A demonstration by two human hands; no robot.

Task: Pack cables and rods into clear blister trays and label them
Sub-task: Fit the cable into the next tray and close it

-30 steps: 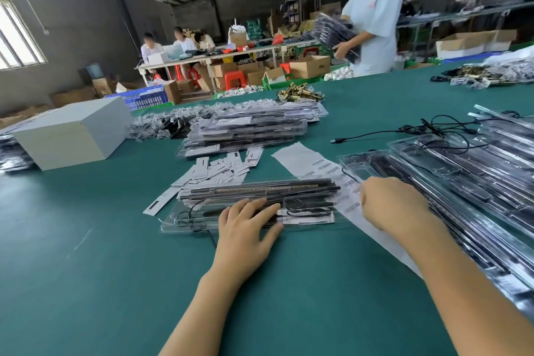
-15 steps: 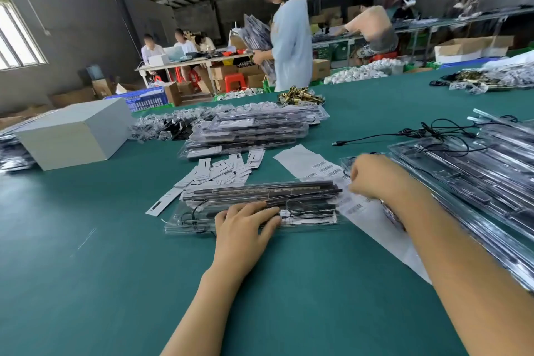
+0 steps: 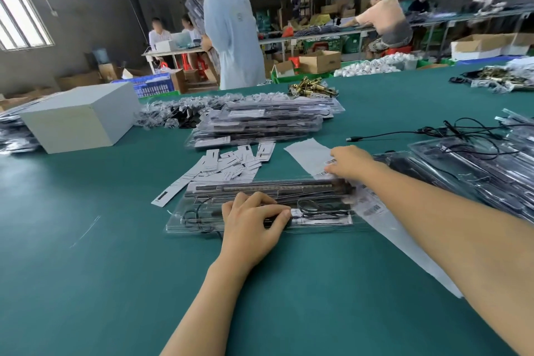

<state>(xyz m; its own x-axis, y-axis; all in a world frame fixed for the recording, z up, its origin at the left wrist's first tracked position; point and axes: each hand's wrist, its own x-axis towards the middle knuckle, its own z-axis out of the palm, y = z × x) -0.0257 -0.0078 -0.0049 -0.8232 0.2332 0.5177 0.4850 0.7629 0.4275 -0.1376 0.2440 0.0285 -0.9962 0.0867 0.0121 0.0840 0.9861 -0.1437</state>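
Note:
A clear blister tray (image 3: 199,212) lies in front of me on the green table (image 3: 86,269), holding dark rods (image 3: 260,189) and a coiled black cable (image 3: 315,206). My left hand (image 3: 254,225) rests on top of the tray's middle with fingers slightly arched, pressing it down. My right hand (image 3: 351,163) reaches over the tray's right end to a white barcode label sheet (image 3: 306,153). Its bent fingertips touch a barcode sticker there; whether they pinch it is hidden.
Loose white label slips (image 3: 231,166) lie behind the tray, with a stack of packed trays (image 3: 260,124) beyond them. More trays (image 3: 462,176) and black cables (image 3: 462,130) lie at right. A white box (image 3: 78,118) stands at left. A person (image 3: 231,37) stands beyond the table.
My right hand has moved up and left along the label sheet to its barcode stickers. My left hand stays on the tray, its fingers more arched. The standing person has walked left.

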